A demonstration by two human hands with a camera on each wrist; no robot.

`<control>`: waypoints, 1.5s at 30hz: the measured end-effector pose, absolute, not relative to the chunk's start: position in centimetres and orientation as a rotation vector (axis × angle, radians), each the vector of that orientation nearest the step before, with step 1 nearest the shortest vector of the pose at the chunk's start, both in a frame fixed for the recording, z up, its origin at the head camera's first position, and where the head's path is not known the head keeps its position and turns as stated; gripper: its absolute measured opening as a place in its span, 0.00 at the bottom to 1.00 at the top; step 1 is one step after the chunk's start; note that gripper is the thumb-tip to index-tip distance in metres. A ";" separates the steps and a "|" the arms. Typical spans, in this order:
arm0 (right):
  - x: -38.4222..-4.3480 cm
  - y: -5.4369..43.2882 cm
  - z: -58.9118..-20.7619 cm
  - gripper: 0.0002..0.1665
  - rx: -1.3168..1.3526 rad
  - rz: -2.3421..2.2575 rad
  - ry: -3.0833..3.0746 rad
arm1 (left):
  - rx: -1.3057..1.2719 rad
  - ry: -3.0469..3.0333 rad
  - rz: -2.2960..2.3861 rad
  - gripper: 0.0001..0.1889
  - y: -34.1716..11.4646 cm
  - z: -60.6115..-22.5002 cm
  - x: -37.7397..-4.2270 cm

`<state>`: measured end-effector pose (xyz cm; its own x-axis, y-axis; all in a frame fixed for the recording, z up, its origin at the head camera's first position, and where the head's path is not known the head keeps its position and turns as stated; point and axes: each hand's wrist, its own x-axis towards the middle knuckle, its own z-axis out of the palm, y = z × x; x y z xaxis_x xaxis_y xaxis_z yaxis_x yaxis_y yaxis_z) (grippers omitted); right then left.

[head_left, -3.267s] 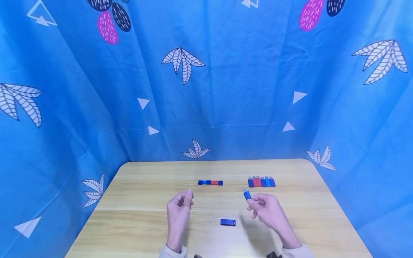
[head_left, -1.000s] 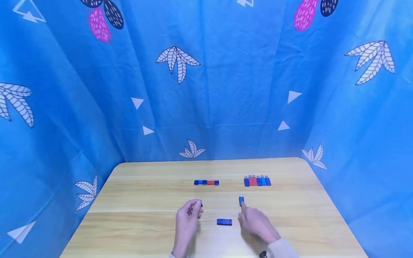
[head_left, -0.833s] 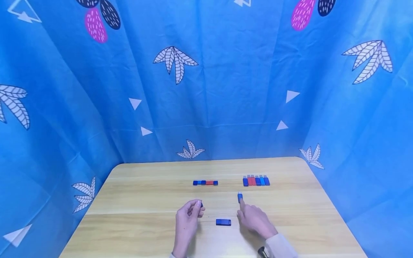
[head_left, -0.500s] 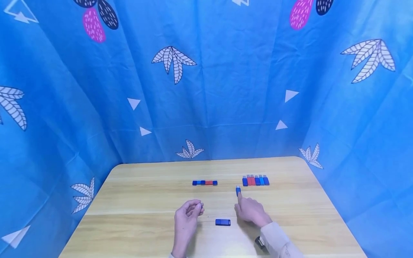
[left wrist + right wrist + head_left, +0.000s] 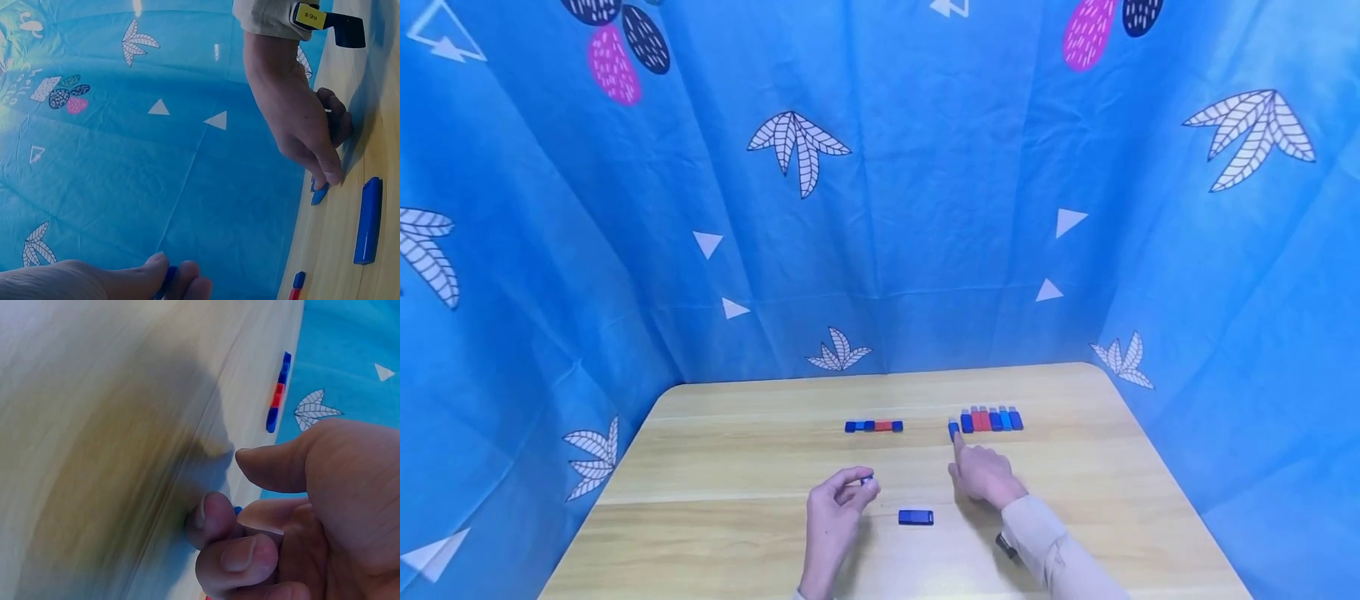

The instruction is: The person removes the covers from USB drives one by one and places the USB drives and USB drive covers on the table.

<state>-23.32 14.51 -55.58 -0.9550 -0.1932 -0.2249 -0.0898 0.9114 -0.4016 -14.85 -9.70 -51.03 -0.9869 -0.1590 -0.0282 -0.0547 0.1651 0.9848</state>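
Note:
My left hand pinches a small dark blue USB stick cap between thumb and fingers, above the table. The right hand lies low over the table with its index finger extended onto the rear end of an uncapped blue USB stick; its other fingers are bent and hold nothing. The metal plug of that stick points away from me, and it lies just left of a row of uncapped red and blue USB sticks. In the right wrist view, my fingers hide most of the stick.
A row of blue and red caps lies on the far part of the table. Between my hands, closer to me, is a capped blue USB stick. A patterned blue curtain hangs behind and at both sides.
Earlier the right hand held the blue USB stick in the air; then its index finger pushed it along the table, away from me, towards the row. The left hand still pinches the cap.

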 end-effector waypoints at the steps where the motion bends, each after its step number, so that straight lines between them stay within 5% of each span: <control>1: -23.4 14.6 -55.6 0.41 -0.210 -0.569 2.818 | 0.210 -2.332 -1.972 0.13 -9.7 -51.0 -14.9; 21: -24.3 14.6 -56.2 0.44 -0.208 -0.499 2.853 | 0.208 -2.420 -1.953 0.16 -9.3 -50.6 -15.2; 27: -23.3 14.4 -55.4 0.52 -0.217 -0.585 2.892 | 0.099 -2.400 -1.861 0.12 -9.3 -50.9 -16.1; 45: -16.6 14.3 -53.3 0.41 -0.390 -0.765 2.865 | -0.449 -2.690 -1.247 0.20 -7.4 -52.6 -25.9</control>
